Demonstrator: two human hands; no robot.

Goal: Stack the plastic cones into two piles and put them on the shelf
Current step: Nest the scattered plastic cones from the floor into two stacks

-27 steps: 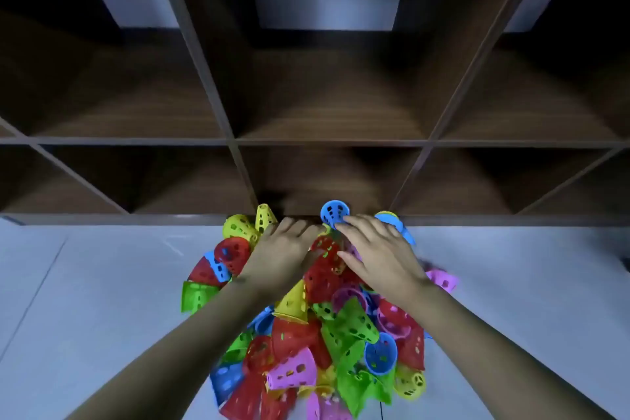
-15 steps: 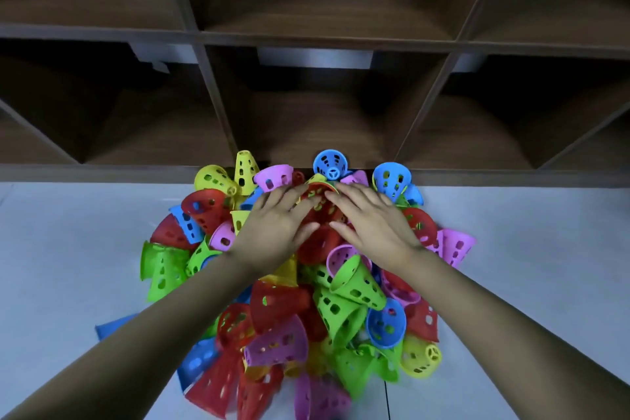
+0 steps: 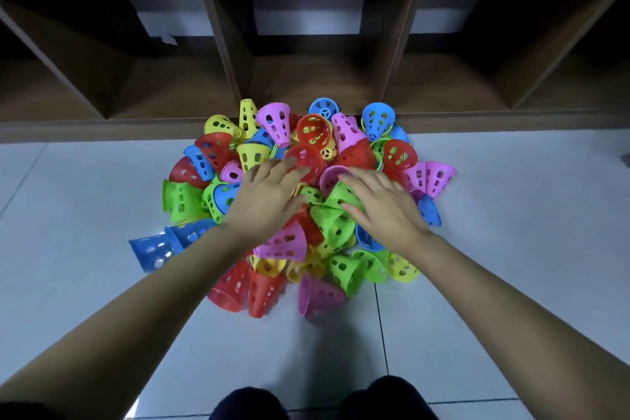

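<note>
Plastic cones [image 3: 335, 225] in a heap, middle ones hidden under spread left hand [image 3: 266, 198] and spread right hand [image 3: 385, 211]

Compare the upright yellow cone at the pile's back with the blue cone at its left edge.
The yellow cone stands upright, narrow end up, against the shelf; the blue cone lies on its side on the floor. The yellow cone is hemmed in by others; the blue cone juts out sideways. Both are slotted plastic.
</note>
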